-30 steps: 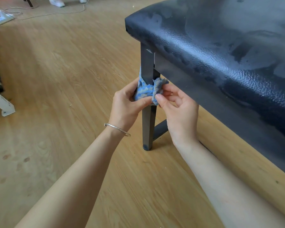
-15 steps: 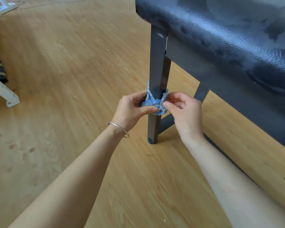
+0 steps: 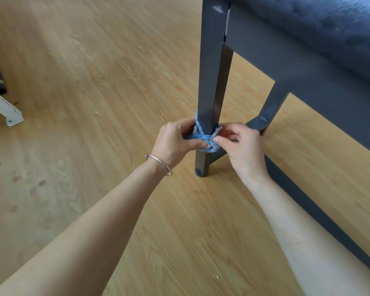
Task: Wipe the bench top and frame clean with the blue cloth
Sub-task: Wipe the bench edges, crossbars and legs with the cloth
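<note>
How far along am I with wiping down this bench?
Done: probably the leg above the blue cloth, which sits low on it; the bench top is too blurred to judge. In hand: left hand and right hand pinch the cloth wrapped round the leg. Left: the leg's foot, the slanted brace and the floor rail.

i see the cloth [image 3: 205, 139] wrapped round the leg [image 3: 212, 71], low down, just above the floor [image 3: 94, 82]; the left hand [image 3: 173, 142] pinches it from the left, the right hand [image 3: 241, 146] from the right. the surface [image 3: 329, 28] lies up right, over the rail [image 3: 286, 60]
</note>
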